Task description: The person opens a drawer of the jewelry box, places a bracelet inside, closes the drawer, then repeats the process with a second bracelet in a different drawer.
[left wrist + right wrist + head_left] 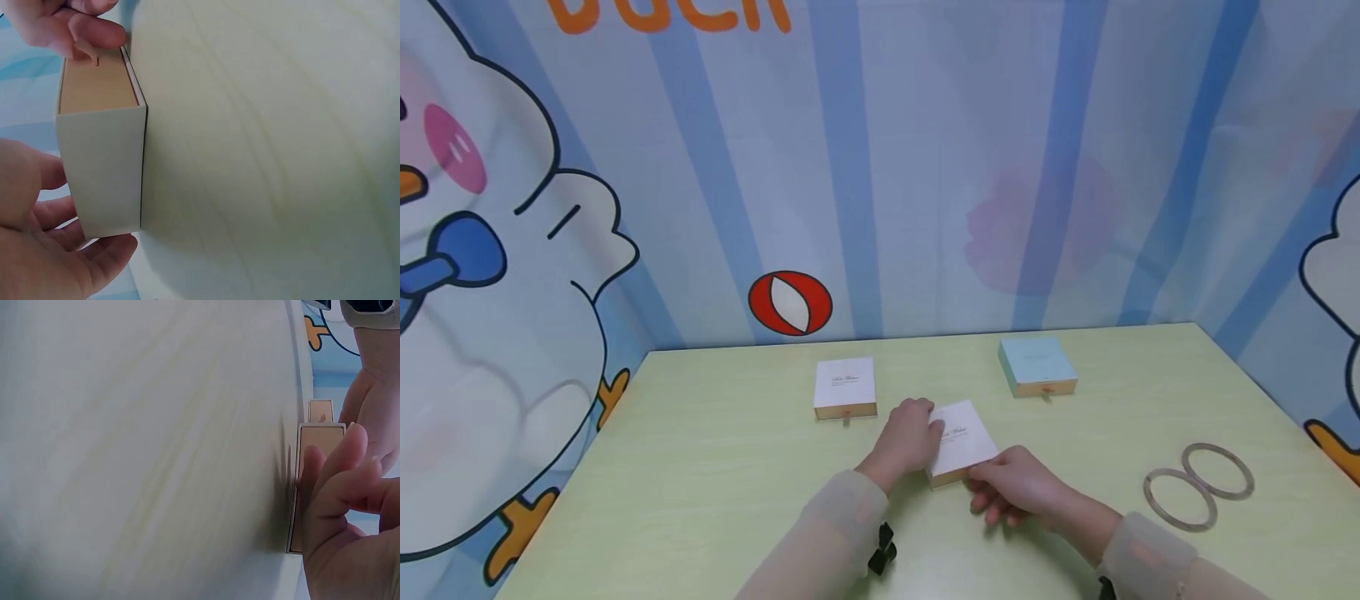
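Observation:
A small white drawer-style gift box (964, 442) with dark lettering on its lid lies turned at an angle between both hands. My left hand (906, 437) grips its left side, thumb over the lid and fingers around the far end. At the near front corner is my right hand (1018, 483). In the left wrist view, right-hand fingers pinch the little pull tab (87, 51) on the tan drawer front (100, 87). That drawer front sits about level with the white sleeve. The right wrist view shows the right fingers covering part of the tan front (322, 437).
Behind to the left lies another white box (845, 387), its tab facing forward. A light blue box (1037, 367) is at the back right. Two pale rings (1180, 500) overlap at the right of the light-green table (700, 483). A printed backdrop (925, 167) rises behind.

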`<state>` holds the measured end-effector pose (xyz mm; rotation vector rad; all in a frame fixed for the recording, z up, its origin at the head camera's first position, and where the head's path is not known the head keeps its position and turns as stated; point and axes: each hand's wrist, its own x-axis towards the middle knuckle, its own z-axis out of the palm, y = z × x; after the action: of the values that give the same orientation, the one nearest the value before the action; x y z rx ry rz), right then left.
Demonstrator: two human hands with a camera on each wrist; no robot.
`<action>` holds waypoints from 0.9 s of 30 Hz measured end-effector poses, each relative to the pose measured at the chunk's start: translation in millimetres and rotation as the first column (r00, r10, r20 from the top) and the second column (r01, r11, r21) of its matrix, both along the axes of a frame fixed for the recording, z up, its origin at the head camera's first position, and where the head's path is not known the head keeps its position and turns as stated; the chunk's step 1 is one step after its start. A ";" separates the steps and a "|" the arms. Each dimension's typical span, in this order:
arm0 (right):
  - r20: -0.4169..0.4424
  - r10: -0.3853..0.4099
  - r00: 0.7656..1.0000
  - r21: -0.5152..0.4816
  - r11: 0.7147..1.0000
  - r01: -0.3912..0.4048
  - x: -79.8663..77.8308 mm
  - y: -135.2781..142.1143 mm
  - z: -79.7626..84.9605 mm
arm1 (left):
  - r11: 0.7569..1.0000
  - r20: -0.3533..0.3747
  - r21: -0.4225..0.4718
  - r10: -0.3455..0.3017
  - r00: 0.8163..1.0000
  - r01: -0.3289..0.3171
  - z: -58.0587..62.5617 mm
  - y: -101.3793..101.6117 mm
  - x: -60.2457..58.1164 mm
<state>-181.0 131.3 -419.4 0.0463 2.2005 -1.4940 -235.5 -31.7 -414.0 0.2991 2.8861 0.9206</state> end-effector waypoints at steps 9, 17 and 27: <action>-0.009 -0.020 1.000 -0.030 0.999 0.020 -5.4 0.3 -2.4 | 0.999 -0.018 0.023 0.026 1.000 -0.025 -2.3 2.2 -0.3; -0.011 -0.043 0.999 0.012 0.999 0.043 -10.1 1.3 -2.5 | 1.000 -0.002 0.016 0.023 1.000 -0.023 -2.3 3.6 -3.7; -0.026 -0.024 0.999 0.021 0.999 0.024 -13.7 3.2 -0.1 | 0.999 0.023 0.025 0.033 0.999 -0.033 -1.3 4.4 -6.3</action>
<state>-194.6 134.5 -419.6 0.0613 2.2438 -1.4921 -241.8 -27.2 -415.2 0.2420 2.8689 0.9596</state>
